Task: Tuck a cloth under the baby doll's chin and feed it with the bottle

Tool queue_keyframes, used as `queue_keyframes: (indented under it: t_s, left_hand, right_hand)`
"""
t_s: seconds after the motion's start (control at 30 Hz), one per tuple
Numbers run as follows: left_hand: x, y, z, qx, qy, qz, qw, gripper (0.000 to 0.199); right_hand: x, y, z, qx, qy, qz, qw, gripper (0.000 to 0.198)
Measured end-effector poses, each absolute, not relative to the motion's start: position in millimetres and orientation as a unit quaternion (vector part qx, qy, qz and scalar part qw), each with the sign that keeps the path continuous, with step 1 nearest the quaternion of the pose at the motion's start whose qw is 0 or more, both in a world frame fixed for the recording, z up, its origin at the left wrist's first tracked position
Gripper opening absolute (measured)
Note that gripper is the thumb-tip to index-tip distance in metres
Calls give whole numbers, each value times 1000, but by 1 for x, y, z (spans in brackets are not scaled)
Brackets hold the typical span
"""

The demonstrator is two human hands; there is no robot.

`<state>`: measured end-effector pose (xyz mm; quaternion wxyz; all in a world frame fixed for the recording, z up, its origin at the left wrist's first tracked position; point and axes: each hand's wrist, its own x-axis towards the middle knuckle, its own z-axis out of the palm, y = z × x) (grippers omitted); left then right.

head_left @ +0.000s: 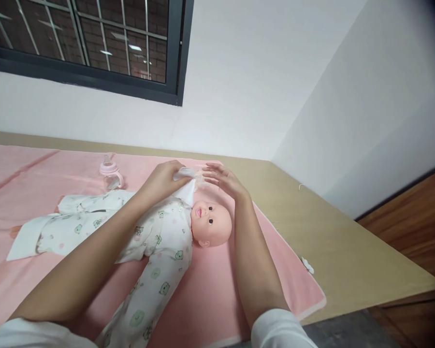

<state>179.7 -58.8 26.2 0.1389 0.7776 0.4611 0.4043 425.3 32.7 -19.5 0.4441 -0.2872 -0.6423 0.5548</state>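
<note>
A pale wall (246,82) with a dark-framed window (174,53) runs along the far side of the table (286,208), whose tan top narrows to a corner at the right. A pink blanket (210,285) covers most of it; its far edge runs near the wall, leaving a thin strip of tan, and its right edge slants toward the near side, with a broad wedge of table between that edge and the right-hand wall. A small white piece (307,265) lies at this slanting edge. The doll (212,224) lies face up on the blanket, head to the right, feet to the left, in a white printed suit (159,232); its near sleeve (159,285) stretches toward the viewer, and pink cloth shows between the head and the right forearm. The bottle (110,173) stands near the far edge, beyond the legs and well apart from both hands. The left hand (168,175) reaches across the doll's body, fingers closed in a narrow pinch on the white cuff (185,173) of the far sleeve. The right hand (223,179) hangs beyond the head, fingers extended and slightly parted, pointing toward the cuff; whether its fingertips touch the pale, blurred bit just beside the cuff, I cannot tell.
</note>
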Motion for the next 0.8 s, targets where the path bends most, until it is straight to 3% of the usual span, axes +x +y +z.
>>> queue_keyframes:
  t_s: [0.17, 0.3, 0.43, 0.6, 0.8]
  left_hand:
    - [171, -62, 31, 752, 434, 480, 128, 26]
    - [168, -64, 34, 752, 432, 478, 142, 30]
    - [165, -64, 36, 753, 431, 472, 155, 29]
    - [163, -66, 39, 767, 425, 451, 166, 25]
    - [163, -62, 37, 776, 415, 439, 178, 25]
  right_hand:
    - [390, -20, 46, -220, -777, 400, 434, 42]
    - [364, -42, 56, -216, -842, 303, 390, 36]
    - [359, -43, 54, -250, -854, 221, 399, 37]
    - [365, -43, 56, -284, -851, 203, 392, 31]
    - [370, -39, 56, -285, -832, 273, 390, 29]
